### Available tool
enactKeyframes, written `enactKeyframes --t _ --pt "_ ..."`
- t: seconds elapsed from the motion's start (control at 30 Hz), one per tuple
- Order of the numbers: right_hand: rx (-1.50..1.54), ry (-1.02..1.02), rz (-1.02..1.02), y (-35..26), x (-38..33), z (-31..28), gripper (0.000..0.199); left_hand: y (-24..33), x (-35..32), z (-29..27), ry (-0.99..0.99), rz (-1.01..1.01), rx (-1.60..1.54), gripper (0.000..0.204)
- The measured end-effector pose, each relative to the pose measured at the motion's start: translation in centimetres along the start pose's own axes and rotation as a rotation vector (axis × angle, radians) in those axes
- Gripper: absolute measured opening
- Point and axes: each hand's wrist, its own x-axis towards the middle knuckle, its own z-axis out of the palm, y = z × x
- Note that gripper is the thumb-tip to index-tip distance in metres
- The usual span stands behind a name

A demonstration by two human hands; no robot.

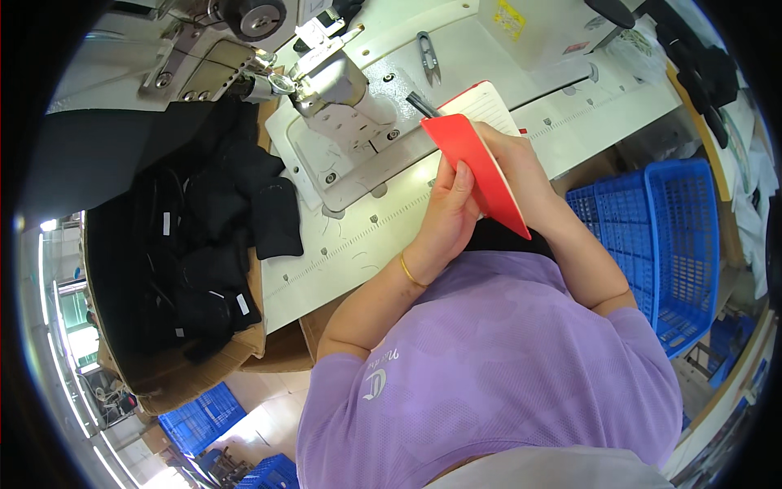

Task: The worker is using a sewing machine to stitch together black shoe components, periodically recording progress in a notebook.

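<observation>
A small red notebook (471,155) is held opened above the front of the white sewing table, its cover tilted up and a lined page (487,104) showing behind. My left hand (450,202) is closed on the cover's lower left edge, thumb lying on the red face. Behind the cover, my right hand (521,167) reaches in beside the lined page; its fingers are hidden. A dark pen-like stick (419,104) juts out past the cover's top left edge, and what holds it is out of sight.
An industrial sewing machine (334,94) stands ahead on the table (358,244). Thread snips (428,59) lie beyond the notebook. At left, a cardboard box (257,326) holds black fabric pieces (277,216). Blue plastic crates (688,244) stand at right, with another blue crate (202,416) on the floor.
</observation>
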Motion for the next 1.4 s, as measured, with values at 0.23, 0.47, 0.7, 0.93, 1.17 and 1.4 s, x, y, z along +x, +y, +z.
enactKeyframes --t 0.23,0.47,0.7,0.93,1.17,1.4 --pt "-0.229 -0.124 -0.015 0.9 -0.8 -1.9 0.023 -0.1 -0.4 0.4 0.047 0.016 -0.019 0.053" --pt "-0.306 -0.272 -0.071 0.5 -1.2 -3.7 0.027 -0.6 -0.9 0.9 0.121 0.086 0.033 0.044" --pt "-0.011 -0.044 0.104 -0.9 -1.8 -2.8 0.028 -0.3 -0.9 1.4 0.098 0.025 0.011 0.043" --pt "-0.357 -0.208 -0.171 1.7 -2.3 -3.7 0.022 -0.5 -0.8 1.4 0.107 0.011 -0.079 0.042" --pt "-0.571 -0.039 -0.462 0.5 -2.0 -4.7 0.021 0.3 -0.1 1.3 0.168 0.134 0.019 0.037" --pt "0.476 0.242 0.16 2.8 -2.9 -4.2 0.038 1.1 0.7 0.7 0.197 0.08 0.088 0.034"
